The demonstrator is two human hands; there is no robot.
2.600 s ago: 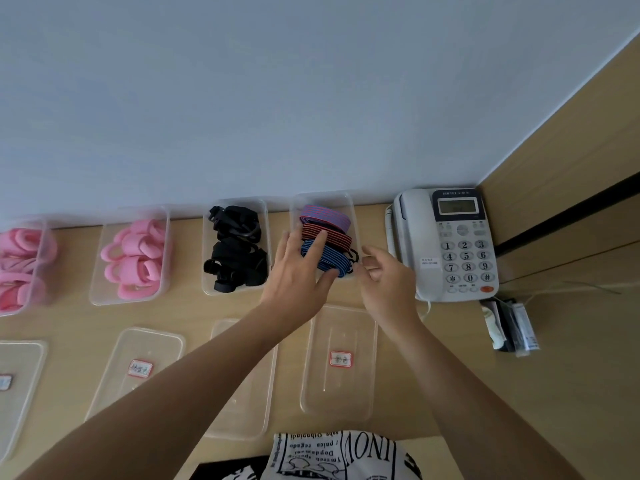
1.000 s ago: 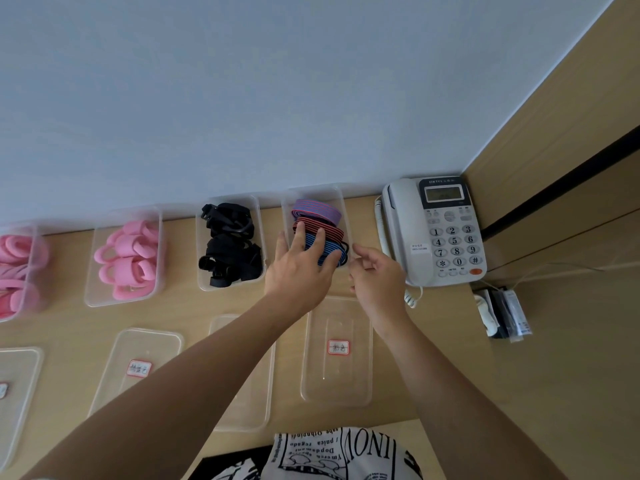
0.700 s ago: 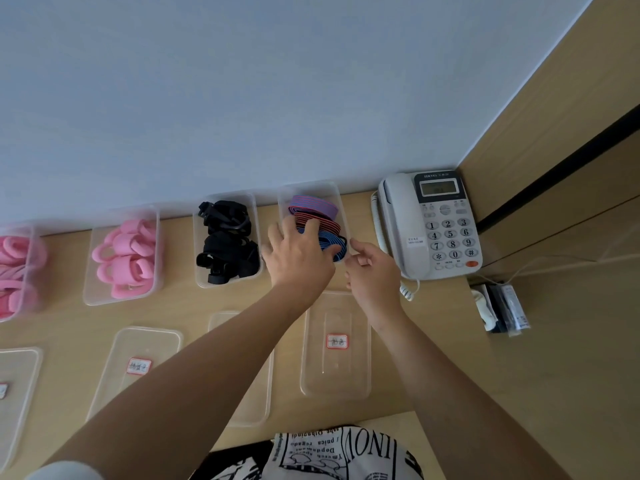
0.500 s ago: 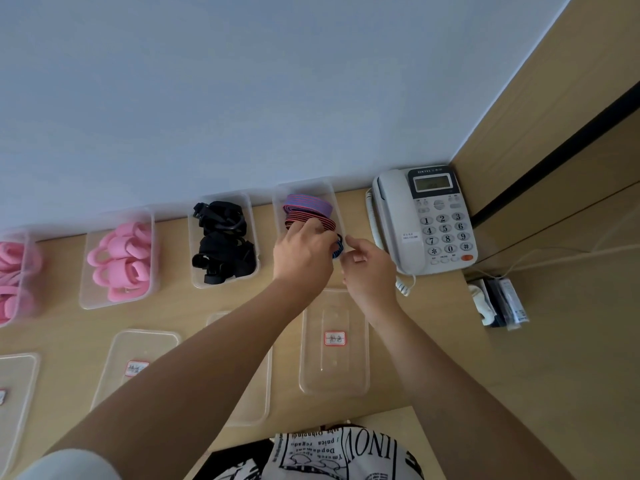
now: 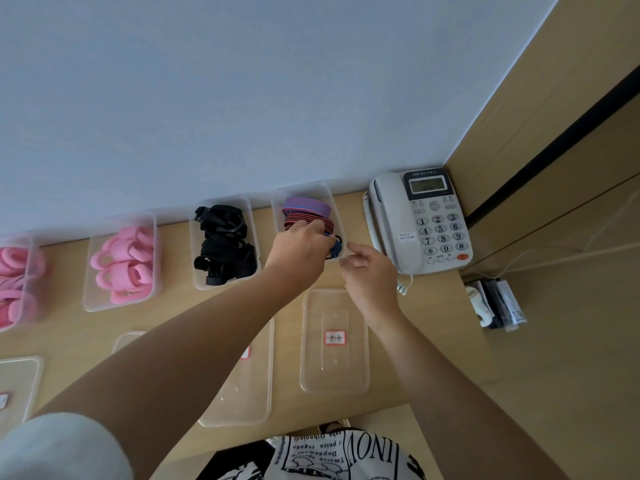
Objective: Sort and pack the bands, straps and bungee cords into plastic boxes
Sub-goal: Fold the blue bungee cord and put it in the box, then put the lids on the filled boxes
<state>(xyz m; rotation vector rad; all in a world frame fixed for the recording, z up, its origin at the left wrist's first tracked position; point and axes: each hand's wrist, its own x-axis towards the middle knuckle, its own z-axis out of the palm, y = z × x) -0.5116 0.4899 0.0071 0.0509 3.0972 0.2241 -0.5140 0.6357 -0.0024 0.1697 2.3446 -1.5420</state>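
Against the wall stands a clear plastic box holding striped bungee cords: a purple one at the far end, a red one behind my knuckles and a blue one at the near end. My left hand reaches into the box from above with its fingers curled down over the blue cord, hiding most of it. My right hand is at the box's near right corner, thumb and forefinger pinching the rim.
To the left are a box of black straps and two boxes of pink bands. Clear lids lie in the front row. A white phone stands right of the cord box.
My left hand went from lying spread on the blue cord to curling its fingers over it. The right hand stayed at the box's corner. The view drifted slightly.
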